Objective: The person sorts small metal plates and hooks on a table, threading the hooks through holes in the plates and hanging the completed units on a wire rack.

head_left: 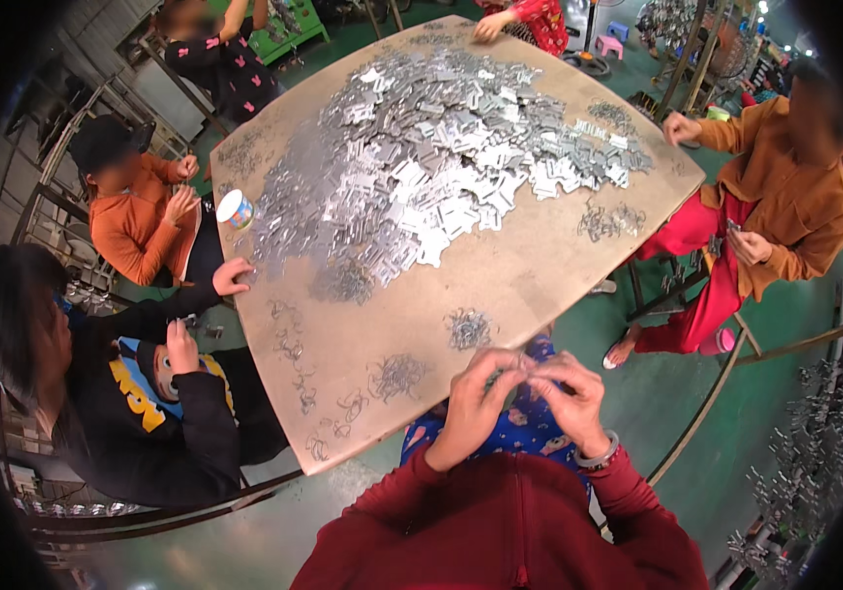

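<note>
My left hand (478, 401) and my right hand (571, 391) meet over my lap, just off the near edge of the table (500, 280). Both are closed in a pinch, fingertips close together. Whatever lies between them is too small and too covered to name. The closest pile to my left hand is a small tangle of thin wire hooks (468, 328). Left of that, a second loose pile of wire hooks (398, 377) lies near the table edge. A large heap of flat silvery metal pieces (441, 167) covers the table's middle and far part.
A white cup (236, 209) stands at the table's left side. Co-workers sit around: one in black (195, 413) at left, one in orange (136, 221) beyond, one in brown (785, 197) at right. Racks of hanging metal parts (805, 462) stand at lower right.
</note>
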`<state>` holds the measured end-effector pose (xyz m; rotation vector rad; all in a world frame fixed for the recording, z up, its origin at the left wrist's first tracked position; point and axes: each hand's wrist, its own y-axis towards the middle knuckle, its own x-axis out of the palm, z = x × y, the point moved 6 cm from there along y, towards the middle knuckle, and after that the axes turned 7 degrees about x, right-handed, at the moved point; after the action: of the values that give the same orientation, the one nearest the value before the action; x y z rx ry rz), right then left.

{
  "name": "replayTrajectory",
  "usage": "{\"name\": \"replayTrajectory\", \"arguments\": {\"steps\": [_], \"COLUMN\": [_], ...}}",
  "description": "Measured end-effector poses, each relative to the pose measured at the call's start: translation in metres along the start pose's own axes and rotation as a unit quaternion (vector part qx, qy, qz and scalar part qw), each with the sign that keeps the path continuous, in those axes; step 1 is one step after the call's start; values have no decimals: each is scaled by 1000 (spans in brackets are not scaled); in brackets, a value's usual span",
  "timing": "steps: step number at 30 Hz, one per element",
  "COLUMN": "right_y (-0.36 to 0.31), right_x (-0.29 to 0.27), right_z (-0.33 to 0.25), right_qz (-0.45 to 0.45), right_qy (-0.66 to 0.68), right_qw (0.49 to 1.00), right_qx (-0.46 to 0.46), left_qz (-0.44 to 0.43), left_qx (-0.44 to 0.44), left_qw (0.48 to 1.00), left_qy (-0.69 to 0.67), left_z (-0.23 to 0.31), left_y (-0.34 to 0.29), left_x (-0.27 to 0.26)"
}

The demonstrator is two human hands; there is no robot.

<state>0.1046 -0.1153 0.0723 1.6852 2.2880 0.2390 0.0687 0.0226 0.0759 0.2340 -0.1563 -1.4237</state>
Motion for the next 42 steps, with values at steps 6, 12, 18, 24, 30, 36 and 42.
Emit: {"name": "replayTrajectory", "arguments": {"steps": [6, 12, 18, 24, 30, 36, 42], "right_y": [25, 150, 258, 276, 248, 151, 79], "right_x": [-21, -36, 13, 53, 21, 23, 11], "right_z": [17, 96, 207, 210, 225, 117, 73], "right_qz": [-72, -34, 48, 31, -48, -107, -58], "right_qy": [155, 84, -107, -405, -210, 203, 269], "right_qw": [978, 980, 980, 911, 959, 923, 920], "right_qx": [118, 175, 161, 76, 185, 309, 278], "left_qz": [17, -46, -51, -35, -33, 3, 42], "left_qx": [118, 155, 134, 121, 137, 41, -9], "left_qw": [992, 986, 988, 990, 989, 997, 995], "left_qy": [-30, 33, 60, 69, 42, -69, -95], "left_z": [10, 3, -2, 8, 8, -23, -52], "left_y": [2, 11, 8, 1, 4, 13, 6], "left_x": [4, 14, 13, 10, 10, 2, 2]}}
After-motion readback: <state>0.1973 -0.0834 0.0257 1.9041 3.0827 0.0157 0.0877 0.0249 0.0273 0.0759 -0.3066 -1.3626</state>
